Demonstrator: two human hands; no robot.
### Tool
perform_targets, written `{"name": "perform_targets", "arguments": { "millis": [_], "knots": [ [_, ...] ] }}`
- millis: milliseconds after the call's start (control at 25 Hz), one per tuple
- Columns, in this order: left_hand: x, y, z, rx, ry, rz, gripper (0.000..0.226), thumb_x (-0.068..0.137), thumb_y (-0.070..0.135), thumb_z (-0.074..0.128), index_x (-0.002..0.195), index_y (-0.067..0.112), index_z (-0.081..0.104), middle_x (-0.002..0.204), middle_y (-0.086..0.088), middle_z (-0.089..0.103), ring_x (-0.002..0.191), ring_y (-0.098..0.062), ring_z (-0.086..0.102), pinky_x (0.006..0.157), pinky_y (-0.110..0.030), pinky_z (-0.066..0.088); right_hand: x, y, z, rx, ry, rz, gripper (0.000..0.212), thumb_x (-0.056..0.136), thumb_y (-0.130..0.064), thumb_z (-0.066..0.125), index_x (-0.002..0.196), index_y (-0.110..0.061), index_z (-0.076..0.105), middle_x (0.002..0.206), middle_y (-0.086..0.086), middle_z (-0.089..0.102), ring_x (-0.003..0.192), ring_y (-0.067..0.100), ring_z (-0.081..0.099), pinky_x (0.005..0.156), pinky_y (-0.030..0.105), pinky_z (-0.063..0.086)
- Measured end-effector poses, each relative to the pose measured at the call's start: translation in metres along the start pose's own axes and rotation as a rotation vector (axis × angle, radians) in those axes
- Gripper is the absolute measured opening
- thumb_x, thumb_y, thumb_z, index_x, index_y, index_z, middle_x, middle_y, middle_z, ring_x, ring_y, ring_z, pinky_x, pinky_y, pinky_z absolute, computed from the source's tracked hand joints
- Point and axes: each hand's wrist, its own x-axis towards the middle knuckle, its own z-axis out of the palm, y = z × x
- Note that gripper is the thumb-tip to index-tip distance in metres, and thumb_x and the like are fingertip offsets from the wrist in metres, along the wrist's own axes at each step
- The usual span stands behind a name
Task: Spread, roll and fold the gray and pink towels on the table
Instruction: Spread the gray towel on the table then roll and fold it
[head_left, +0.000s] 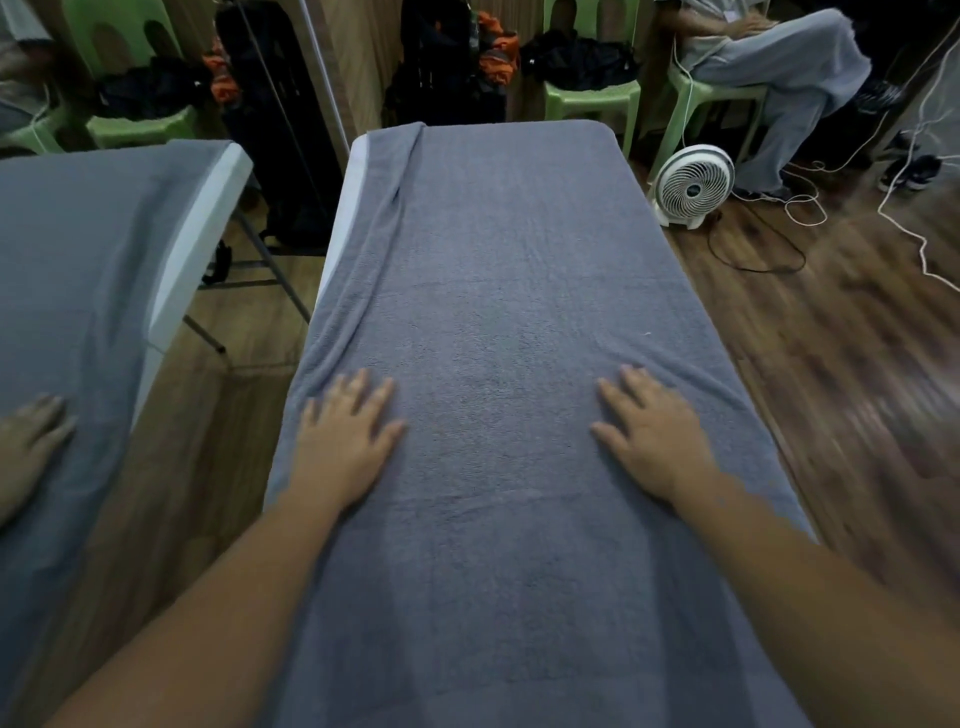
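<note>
The gray towel (498, 312) is laid lengthwise over the tabletop (345, 208). The left hand (345, 436) and right hand (652, 431) are pressed flat, fingers spread. Wrinkles along the left edge are best smoothed outward before rolling.

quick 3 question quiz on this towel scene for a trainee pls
1. True or false: the gray towel is rolled up.
2. How do the left hand and right hand lie: A) gripping a corner B) palms flat on the towel C) lifted off it
3. Which edge of the white table shows bare beside the towel?

Key: 1 false, it lies spread along the table. 2 B. 3 the far left edge.
</note>
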Motion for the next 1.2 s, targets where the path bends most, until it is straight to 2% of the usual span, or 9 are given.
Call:
{"name": "perform_targets", "arguments": {
  "millis": [200,360,480,680,840,920,1000,1080,1200],
  "knots": [
    [-0.039,-0.063,-0.011,-0.032,0.043,-0.258,0.075,0.094,0.07,0.014,0.154,0.027,0.026,0.164,-0.008,0.02,0.15,-0.029,0.014,0.117,-0.062,0.018,-0.05,0.091,-0.013,-0.057,0.019,0.306,0.08,0.091,-0.068,0.011,0.152,-0.019,0.031,0.162,0.014,0.02,0.147,0.033,0.019,0.117,0.055,0.023],
    [-0.121,0.07,0.002,-0.135,0.013,0.169,0.069,0.095,0.062,0.031,0.153,0.026,0.031,0.164,-0.002,0.022,0.152,-0.022,0.008,0.12,-0.056,0.014,-0.106,-0.024,0.008,0.08,0.01,-0.082,0.07,0.091,-0.058,0.034,0.145,-0.014,0.044,0.157,0.018,0.032,0.143,0.038,0.031,0.115,0.056,0.028],
    [-0.218,0.142,0.018,-0.222,0.009,0.414,0.064,0.094,0.055,0.046,0.149,0.023,0.04,0.161,0.002,0.029,0.151,-0.018,0.017,0.116,-0.054,0.025,-0.195,-0.098,0.033,0.159,-0.032,-0.372,0.066,0.088,-0.047,0.048,0.146,-0.016,0.041,0.16,0.007,0.026,0.148,0.028,0.024,0.118,0.047,0.025],
    [-0.345,0.079,0.019,-0.079,-0.133,0.531,0.083,0.071,0.072,0.064,0.143,0.032,0.049,0.156,-0.002,0.039,0.146,-0.023,0.032,0.111,-0.054,0.028,-0.325,-0.023,0.03,0.021,-0.123,-0.568,0.078,0.084,-0.07,0.05,0.148,-0.028,0.037,0.162,0.004,0.024,0.149,0.023,0.018,0.119,0.04,0.013],
    [-0.379,0.009,0.007,0.037,-0.268,0.355,0.092,0.059,0.057,0.064,0.145,0.032,0.046,0.15,-0.007,0.045,0.138,-0.03,0.038,0.109,-0.054,0.028,-0.36,0.052,0.016,-0.036,-0.114,-0.487,0.06,0.091,-0.058,0.047,0.141,-0.025,0.049,0.153,0.004,0.037,0.141,0.024,0.032,0.117,0.036,0.016],
    [-0.39,-0.009,-0.002,0.039,-0.221,0.317,0.077,0.061,0.054,0.057,0.134,0.027,0.058,0.136,-0.008,0.056,0.124,-0.029,0.048,0.103,-0.047,0.033,-0.365,0.068,0.008,-0.018,-0.042,-0.493,0.045,0.097,-0.05,0.037,0.12,-0.022,0.064,0.137,0.003,0.053,0.128,0.023,0.047,0.109,0.037,0.031],
    [-0.397,-0.026,-0.004,0.01,-0.135,0.334,0.056,0.065,0.047,0.057,0.116,0.025,0.067,0.119,-0.004,0.064,0.107,-0.027,0.057,0.091,-0.042,0.044,-0.366,0.075,0.0,0.022,0.017,-0.42,0.019,0.092,-0.037,0.048,0.092,-0.025,0.063,0.105,0.0,0.063,0.101,0.022,0.06,0.086,0.037,0.049],
    [-0.394,-0.04,-0.012,-0.024,-0.072,0.336,0.032,0.071,0.037,0.053,0.099,0.028,0.065,0.1,0.002,0.065,0.088,-0.023,0.063,0.072,-0.037,0.054,-0.362,0.077,-0.015,0.054,-0.011,-0.243,0.004,0.08,-0.032,0.051,0.077,-0.028,0.051,0.079,-0.008,0.057,0.077,0.018,0.059,0.059,0.033,0.049],
    [-0.364,-0.048,-0.028,-0.061,-0.065,0.137,0.008,0.08,0.032,0.048,0.081,0.033,0.056,0.079,0.01,0.059,0.069,-0.014,0.06,0.054,-0.03,0.049,-0.328,0.081,-0.039,0.123,-0.196,0.051,0.012,0.083,-0.029,0.054,0.072,-0.03,0.051,0.072,-0.01,0.057,0.067,0.006,0.055,0.055,0.029,0.044]
  ]
}}
